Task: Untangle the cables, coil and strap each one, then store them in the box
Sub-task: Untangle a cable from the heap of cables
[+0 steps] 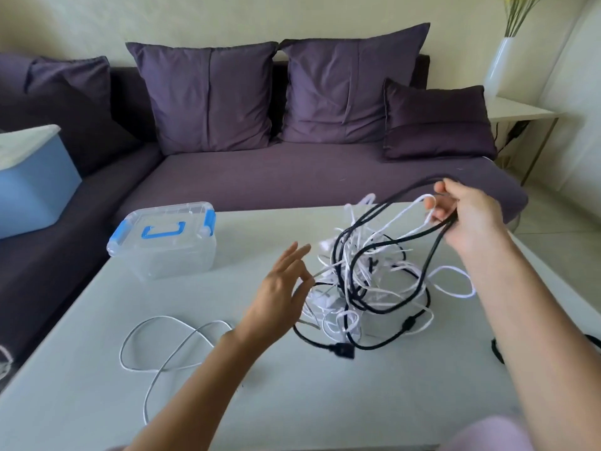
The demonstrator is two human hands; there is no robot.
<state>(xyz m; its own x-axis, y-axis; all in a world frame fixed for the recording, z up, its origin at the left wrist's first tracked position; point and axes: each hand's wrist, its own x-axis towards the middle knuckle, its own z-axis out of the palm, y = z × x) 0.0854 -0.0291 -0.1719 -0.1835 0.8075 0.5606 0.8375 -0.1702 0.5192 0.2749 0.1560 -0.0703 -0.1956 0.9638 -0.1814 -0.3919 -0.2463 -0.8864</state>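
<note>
Black and white cables (367,281), all knotted into one messy heap, sit on the pale flat table (325,402), a bit right of the middle. The clear plastic box with the blue handle and clips (166,242) is over on the far left of the table, lid on and nothing in it as far as I can see. One thin white cable (169,340) is already out of the mess, lying loose on the near left, not coiled or strapped.

My right hand (468,216) is up on the far right, fingers curled round a loop of thick black cable (437,244) plus a white loop, lifting them off the heap. My left hand (279,294) is spread with relaxed fingers right at the heap's left edge. It's blurry, so I can't tell if it's touching a strand. A black plug (340,349) lies at the near edge.

So I'd say I'm early in the untangling. Next I probably need to follow the black one down to that plug and feed it back through the loops, not just yank it.
</note>
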